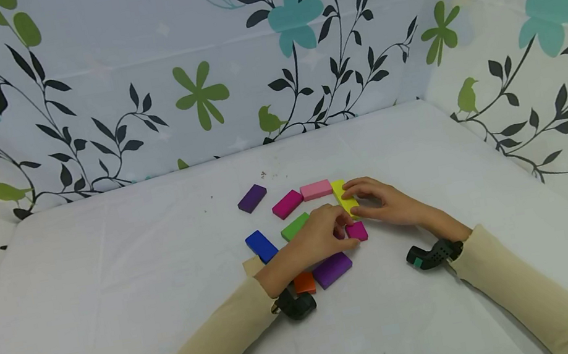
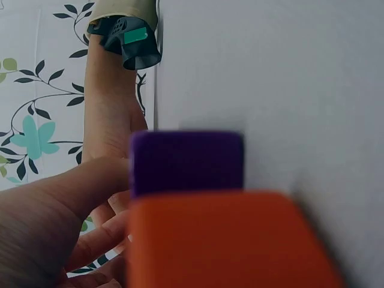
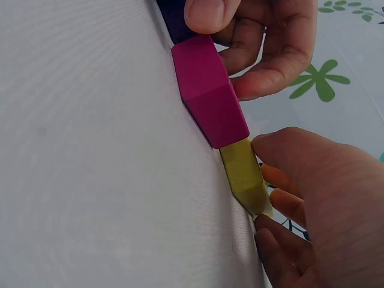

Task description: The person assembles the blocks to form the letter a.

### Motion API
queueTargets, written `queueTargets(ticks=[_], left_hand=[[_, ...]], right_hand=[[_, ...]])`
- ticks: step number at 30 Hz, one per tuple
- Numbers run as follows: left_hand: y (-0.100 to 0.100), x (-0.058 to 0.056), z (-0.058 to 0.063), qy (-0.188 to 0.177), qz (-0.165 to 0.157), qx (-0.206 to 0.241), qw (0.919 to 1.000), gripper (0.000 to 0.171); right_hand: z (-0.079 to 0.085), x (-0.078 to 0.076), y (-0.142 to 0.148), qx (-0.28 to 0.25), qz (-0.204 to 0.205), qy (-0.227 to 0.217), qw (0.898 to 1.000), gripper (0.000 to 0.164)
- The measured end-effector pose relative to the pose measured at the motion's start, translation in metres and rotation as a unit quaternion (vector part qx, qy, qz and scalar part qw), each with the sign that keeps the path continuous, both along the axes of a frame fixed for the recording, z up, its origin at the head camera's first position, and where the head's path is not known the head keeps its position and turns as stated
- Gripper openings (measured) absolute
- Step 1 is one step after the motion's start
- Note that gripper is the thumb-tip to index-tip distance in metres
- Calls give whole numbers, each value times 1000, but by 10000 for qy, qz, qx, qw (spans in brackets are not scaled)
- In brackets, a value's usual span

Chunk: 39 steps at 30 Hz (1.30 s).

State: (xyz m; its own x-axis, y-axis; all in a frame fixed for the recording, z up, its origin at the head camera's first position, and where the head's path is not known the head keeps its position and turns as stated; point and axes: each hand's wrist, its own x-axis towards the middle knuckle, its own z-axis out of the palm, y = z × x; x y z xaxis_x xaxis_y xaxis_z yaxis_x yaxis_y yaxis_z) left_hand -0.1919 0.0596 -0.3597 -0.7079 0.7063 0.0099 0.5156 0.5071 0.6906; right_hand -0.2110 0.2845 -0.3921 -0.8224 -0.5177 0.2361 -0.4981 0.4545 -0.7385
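My left hand [image 1: 323, 232] reaches across several coloured blocks, its thumb and fingertips pinching a small magenta block [image 1: 358, 231] from two sides. In the right wrist view this magenta block [image 3: 210, 90] stands in front of the yellow block [image 3: 243, 165]. My right hand [image 1: 390, 204] holds the yellow block [image 1: 339, 194], with the thumb at one end and the fingers along its far side. A pink block [image 1: 316, 190] lies against the yellow block's far end. Below the left hand is a purple block [image 1: 333, 269], beside an orange block [image 1: 304, 283] partly hidden by the wrist.
Left of the hands lie a green block [image 1: 295, 226], a blue block [image 1: 262, 246] and a beige block [image 1: 252, 265], partly covered by the forearm. Farther back are another magenta block [image 1: 287, 204] and a dark purple block [image 1: 252, 198]. White cloth [image 1: 112, 293] covers the table.
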Motion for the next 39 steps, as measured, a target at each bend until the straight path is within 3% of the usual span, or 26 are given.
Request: queueTargets(ticks=[9, 25, 39], left_hand=[[-2, -1, 0, 130, -92, 84, 9998, 26], [5, -5, -1, -30, 229, 54, 9997, 24], [8, -6, -2, 133, 238, -17, 9996, 21]], right_hand=[[0, -1, 0, 68, -23, 22, 10000, 34], [1, 1, 0, 9, 38, 51, 10000, 34], [1, 2, -1, -7, 39, 87, 10000, 33]])
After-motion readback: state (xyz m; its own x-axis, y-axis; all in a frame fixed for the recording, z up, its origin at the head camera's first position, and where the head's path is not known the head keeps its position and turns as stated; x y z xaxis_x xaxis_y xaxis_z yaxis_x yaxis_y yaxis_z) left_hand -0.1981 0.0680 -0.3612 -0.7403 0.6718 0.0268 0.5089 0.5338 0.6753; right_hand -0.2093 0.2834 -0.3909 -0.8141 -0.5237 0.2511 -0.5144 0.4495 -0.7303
